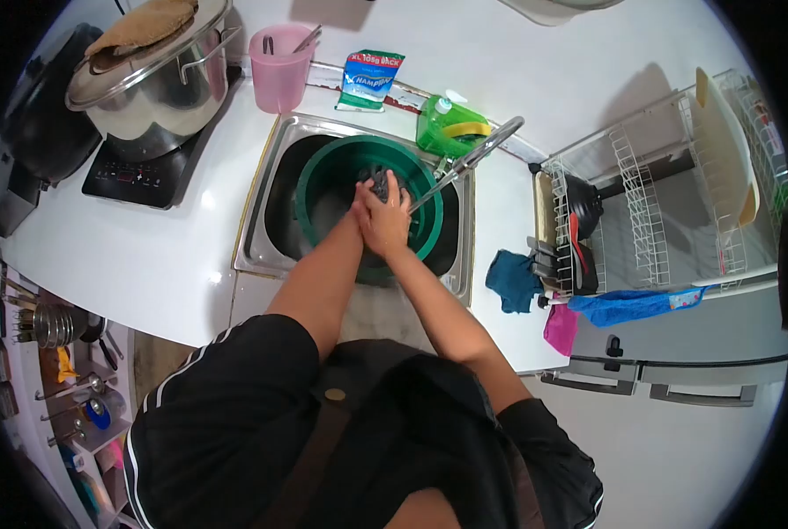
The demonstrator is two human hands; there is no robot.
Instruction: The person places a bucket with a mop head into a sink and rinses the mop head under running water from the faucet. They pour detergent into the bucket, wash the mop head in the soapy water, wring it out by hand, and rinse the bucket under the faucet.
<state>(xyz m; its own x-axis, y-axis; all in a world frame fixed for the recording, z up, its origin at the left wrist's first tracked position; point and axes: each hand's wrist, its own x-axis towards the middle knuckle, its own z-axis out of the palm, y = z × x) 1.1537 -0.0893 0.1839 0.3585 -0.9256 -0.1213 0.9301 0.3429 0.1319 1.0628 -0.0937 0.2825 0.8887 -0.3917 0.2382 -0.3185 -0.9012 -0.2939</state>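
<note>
Both my hands are together inside a round green basin (309, 181), which sits in the metal sink (251, 231). Between them is a wet, bunched dark grey cloth (379, 182). My right hand (387, 222) is closed over the cloth, its fingers pointing away from me. Pressed against its left side, my left hand (359, 203) also grips the cloth, though most of its fingers are hidden. The faucet (473, 157) reaches over the basin's right side, its spout end close to my right hand.
A pink pitcher (278, 75), a blue-green packet (369, 81) and a green bottle (438, 123) stand behind the sink. To the left, a large pot (169, 93) rests on a black cooktop (138, 172). A teal cloth (511, 282) and wire dish rack (636, 207) are at right.
</note>
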